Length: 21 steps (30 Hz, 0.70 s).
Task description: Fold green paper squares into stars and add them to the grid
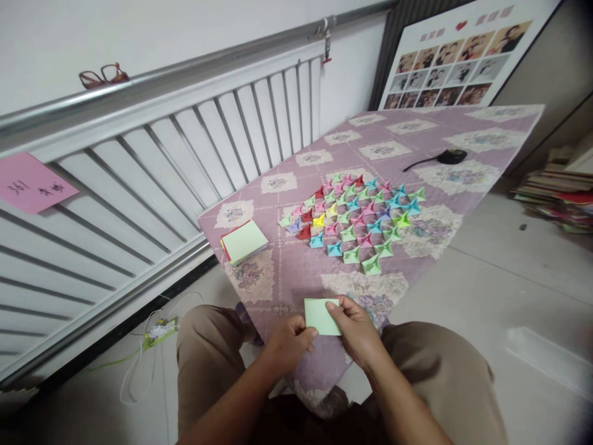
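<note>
Between my hands, over the near corner of the table, is a pale green sheet of paper (pixel 319 318); whether it is folded I cannot tell. My left hand (pixel 293 339) pinches its lower left edge, thumb on top. At its right side my right hand (pixel 354 324) grips it, the thumb lying flat on the face and the fingers behind. Beyond, small folded paper shapes (pixel 352 255) in green, blue, pink, red, yellow and purple stand in rows. To the left lies a stack of coloured paper (pixel 245 241), a pale green sheet uppermost.
A purple floral cloth (pixel 296 272) covers the table. A black device with a short cable (pixel 451 156) lies at the far right. Along the left runs a white radiator (pixel 185 148) with glasses (pixel 102 76) on the pipe above. A power strip (pixel 161 332) is on the floor.
</note>
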Each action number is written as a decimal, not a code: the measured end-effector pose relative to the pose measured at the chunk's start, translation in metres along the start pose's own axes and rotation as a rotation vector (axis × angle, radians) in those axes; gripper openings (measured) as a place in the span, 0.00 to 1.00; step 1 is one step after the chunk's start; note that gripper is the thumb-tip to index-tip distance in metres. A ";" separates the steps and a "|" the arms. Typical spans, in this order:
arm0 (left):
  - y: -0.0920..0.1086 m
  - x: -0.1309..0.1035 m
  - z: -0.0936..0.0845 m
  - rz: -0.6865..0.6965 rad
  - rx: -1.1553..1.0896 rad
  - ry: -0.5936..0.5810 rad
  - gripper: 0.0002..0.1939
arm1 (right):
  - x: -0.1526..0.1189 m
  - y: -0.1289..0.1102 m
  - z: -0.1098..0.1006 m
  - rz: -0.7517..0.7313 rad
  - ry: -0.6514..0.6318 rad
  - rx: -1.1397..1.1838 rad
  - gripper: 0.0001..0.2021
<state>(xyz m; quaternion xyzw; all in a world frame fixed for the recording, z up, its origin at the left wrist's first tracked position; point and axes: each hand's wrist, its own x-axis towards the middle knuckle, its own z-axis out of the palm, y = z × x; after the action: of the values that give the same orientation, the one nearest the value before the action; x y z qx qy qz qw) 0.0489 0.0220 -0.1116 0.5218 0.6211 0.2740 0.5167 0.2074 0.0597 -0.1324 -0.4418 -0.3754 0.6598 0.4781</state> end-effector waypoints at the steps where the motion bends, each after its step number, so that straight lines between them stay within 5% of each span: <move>1: 0.000 0.000 0.000 0.001 0.009 -0.001 0.09 | 0.000 0.000 0.000 -0.002 -0.002 -0.014 0.16; 9: 0.002 0.017 -0.013 0.159 -0.123 -0.063 0.08 | 0.000 -0.003 0.000 -0.009 -0.034 -0.120 0.17; 21: 0.008 0.026 -0.016 0.064 -0.258 0.056 0.09 | -0.001 -0.009 0.004 -0.036 -0.061 -0.228 0.17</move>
<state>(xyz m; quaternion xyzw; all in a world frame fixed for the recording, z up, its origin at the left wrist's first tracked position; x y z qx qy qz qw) 0.0386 0.0519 -0.1090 0.4626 0.5777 0.3824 0.5532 0.2068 0.0608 -0.1222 -0.4661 -0.4703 0.6173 0.4249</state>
